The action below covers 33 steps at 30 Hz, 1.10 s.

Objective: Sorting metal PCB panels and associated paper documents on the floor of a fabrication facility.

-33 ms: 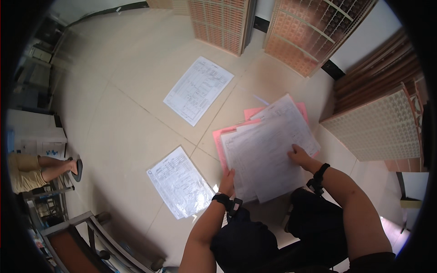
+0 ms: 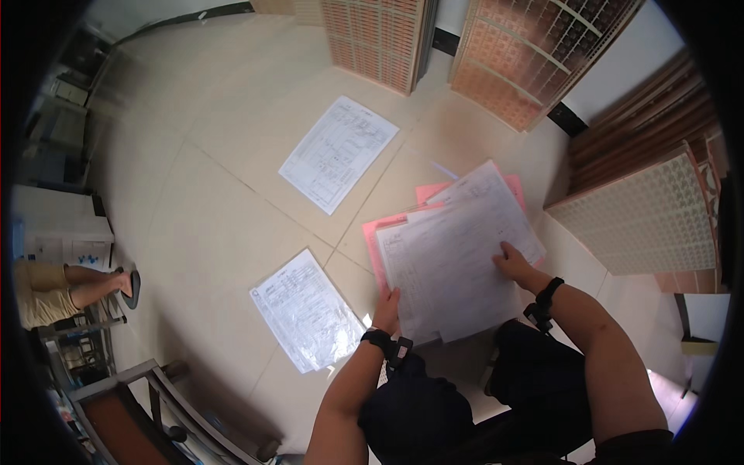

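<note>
A loose stack of white paper sheets (image 2: 446, 271), with faint printed tables and text, is held low in front of me over my knees. My left hand (image 2: 387, 310) grips its left edge, thumb on top and the other fingers hidden beneath. On the right part of the stack, my right hand (image 2: 518, 267) is closed at the top sheet, its fingers curled and the thumb side up. Pink sheets (image 2: 373, 244) stick out from under the white ones at the left and far sides. A thin pen-like stick (image 2: 443, 170) lies just beyond the stack.
Two filled-in forms lie on the tiled floor: a farther sheet (image 2: 339, 155) and a nearer sheet (image 2: 308, 310) in a shiny sleeve. Patterned panels (image 2: 376, 43) lean at the back, another panel (image 2: 639, 209) at right. A person's leg (image 2: 97, 285) and a metal-framed cart (image 2: 139, 411) are at left.
My right hand has shifted slightly up and to the right on the sheets. The lower edge of the stack sits a little differently. My left hand stays in place.
</note>
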Each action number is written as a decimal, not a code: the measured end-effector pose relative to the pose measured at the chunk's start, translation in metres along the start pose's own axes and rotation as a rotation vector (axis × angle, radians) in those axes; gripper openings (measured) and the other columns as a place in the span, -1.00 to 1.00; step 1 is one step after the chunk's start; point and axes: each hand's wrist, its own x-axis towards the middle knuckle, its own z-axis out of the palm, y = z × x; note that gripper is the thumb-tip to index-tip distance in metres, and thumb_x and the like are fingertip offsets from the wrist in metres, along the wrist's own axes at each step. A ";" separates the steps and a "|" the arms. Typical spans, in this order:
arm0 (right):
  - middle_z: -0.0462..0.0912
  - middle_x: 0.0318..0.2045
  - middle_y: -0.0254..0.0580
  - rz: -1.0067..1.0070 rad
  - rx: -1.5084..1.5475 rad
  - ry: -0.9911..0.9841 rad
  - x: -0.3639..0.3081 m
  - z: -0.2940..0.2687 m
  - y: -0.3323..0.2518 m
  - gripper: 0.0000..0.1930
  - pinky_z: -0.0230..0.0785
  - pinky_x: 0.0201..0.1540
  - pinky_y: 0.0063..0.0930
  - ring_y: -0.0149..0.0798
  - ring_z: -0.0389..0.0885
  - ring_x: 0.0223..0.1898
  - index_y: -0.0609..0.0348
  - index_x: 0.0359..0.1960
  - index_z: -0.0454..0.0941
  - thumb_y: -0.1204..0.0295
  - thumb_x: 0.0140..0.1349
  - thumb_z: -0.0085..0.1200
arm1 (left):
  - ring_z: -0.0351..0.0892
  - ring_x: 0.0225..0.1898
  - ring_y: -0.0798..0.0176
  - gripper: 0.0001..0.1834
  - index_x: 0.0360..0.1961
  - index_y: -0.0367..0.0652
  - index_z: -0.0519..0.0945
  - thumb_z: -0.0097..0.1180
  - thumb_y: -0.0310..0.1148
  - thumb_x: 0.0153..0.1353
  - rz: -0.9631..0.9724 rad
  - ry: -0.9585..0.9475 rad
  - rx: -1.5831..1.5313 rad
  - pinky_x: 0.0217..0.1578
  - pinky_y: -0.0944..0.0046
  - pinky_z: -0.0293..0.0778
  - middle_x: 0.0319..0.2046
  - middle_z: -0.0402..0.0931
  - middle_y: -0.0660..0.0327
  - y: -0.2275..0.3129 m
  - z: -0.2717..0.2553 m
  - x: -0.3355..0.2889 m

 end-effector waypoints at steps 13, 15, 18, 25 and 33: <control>0.36 0.03 0.06 -0.032 0.347 0.141 0.004 -0.045 0.015 -0.46 0.21 0.05 -0.37 -0.13 0.36 0.02 0.27 0.17 0.14 0.36 0.18 -0.02 | 0.46 -0.20 0.29 -0.61 -0.02 -0.28 0.40 0.07 -0.38 0.12 0.166 0.205 0.258 -0.19 0.32 0.37 -0.22 0.50 0.13 0.024 0.019 -0.009; 0.39 0.00 0.04 -0.073 0.365 0.061 0.003 -0.047 0.010 -0.50 0.23 0.03 -0.40 -0.17 0.38 -0.01 0.35 0.13 0.18 0.38 0.19 -0.04 | 0.45 -0.25 0.31 -0.64 -0.06 -0.30 0.42 0.06 -0.36 0.14 0.180 0.225 0.199 -0.22 0.32 0.37 -0.26 0.50 0.16 0.019 0.014 -0.006; 0.44 -0.06 0.00 -0.075 0.329 0.122 0.003 -0.040 -0.001 -0.58 0.24 0.00 -0.43 -0.22 0.41 -0.06 0.41 0.06 0.25 0.41 0.21 -0.07 | 0.43 -0.30 0.33 -0.68 -0.11 -0.31 0.43 0.03 -0.35 0.16 0.351 0.428 0.312 -0.26 0.34 0.36 -0.33 0.47 0.19 0.001 -0.004 -0.001; 0.52 -0.25 0.01 0.003 0.057 0.205 -0.001 -0.039 0.007 -0.69 0.33 -0.21 -0.34 -0.17 0.49 -0.24 0.38 -0.17 0.40 0.39 0.10 0.00 | 0.42 -0.27 0.28 -0.61 -0.07 -0.26 0.35 0.10 -0.34 0.10 0.555 0.308 0.585 -0.24 0.29 0.37 -0.30 0.41 0.12 0.008 0.020 0.000; 0.50 -0.39 0.07 0.047 -0.087 0.194 0.001 -0.017 0.006 -0.75 0.33 -0.28 -0.30 -0.05 0.49 -0.33 0.32 -0.37 0.41 0.36 0.02 0.05 | 0.43 -0.30 0.21 -0.47 -0.07 -0.26 0.33 0.24 -0.30 -0.06 0.442 0.363 0.740 -0.28 0.24 0.39 -0.32 0.43 0.09 0.001 0.023 0.010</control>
